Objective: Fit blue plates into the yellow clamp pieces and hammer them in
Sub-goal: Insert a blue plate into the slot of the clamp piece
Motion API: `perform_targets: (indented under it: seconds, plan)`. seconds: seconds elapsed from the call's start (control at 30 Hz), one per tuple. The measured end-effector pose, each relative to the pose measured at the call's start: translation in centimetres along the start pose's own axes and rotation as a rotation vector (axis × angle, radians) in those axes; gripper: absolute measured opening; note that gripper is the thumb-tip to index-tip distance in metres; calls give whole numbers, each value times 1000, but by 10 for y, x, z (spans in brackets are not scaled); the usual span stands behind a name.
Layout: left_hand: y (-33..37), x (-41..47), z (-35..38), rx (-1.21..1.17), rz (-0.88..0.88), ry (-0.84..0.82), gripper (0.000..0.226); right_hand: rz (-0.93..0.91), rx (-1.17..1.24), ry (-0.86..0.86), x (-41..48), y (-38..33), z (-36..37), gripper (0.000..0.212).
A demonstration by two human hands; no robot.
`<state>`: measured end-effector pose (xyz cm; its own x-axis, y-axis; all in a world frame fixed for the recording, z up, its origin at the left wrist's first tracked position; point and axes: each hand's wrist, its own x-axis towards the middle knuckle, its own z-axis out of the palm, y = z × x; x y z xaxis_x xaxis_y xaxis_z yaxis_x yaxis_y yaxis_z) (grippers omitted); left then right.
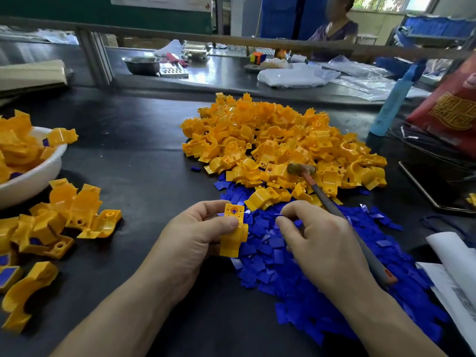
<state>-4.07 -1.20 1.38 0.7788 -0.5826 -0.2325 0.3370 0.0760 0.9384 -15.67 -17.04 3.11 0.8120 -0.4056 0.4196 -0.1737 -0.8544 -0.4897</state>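
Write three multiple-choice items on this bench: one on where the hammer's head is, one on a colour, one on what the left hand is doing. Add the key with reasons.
1. Where is the hammer's head?
A. on the floor
B. at the near edge of the yellow clamp pile
C. inside a drawer

2. What colour is the bowl at the left?
A. green
B. red
C. white

3. The left hand:
A. holds a yellow clamp piece
B. lies flat and holds nothing
C. grips the hammer

Key:
1 B: the head shows over the pile's nearest clamps.
2 C: its rim and wall are white.
3 A: thumb and fingers pinch the piece.
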Motion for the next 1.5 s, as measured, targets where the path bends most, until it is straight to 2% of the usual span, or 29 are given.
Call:
perform_targets:
  seconds: [0.07,0.17,0.37,0.53,0.67,0.77,0.93,1.03,1.5]
  plan:
    - [-1,-2,3,22,22,-12,57,47,188,-29,-3,-4,-3,5]
    - [-5,-8,6,112,58,-71,54,-3,340,-87,-5,-13,-3,9]
    - [-5,-13,9,96,77,-212,29,-161,249,-104,-8,-16,2,16]
    - [-3,-15,7,90,58,-251,29,-190,303,-61,-8,-17,1,15]
    - [-4,-15,7,86,50,-257,35,-44,362,-100,-8,-17,1,20]
    - [-6,-15,8,88,55,-246,36,112,532,-178,-5,-15,-1,30]
    - [-7,-14,7,92,78,-228,36,212,813,-294,-3,-14,-1,20]
    - [-7,-14,7,77,79,-229,26,199,836,-270,-4,-15,-1,19]
    - [-4,-17,9,95,108,-198,22,145,780,-237,-9,-22,4,15]
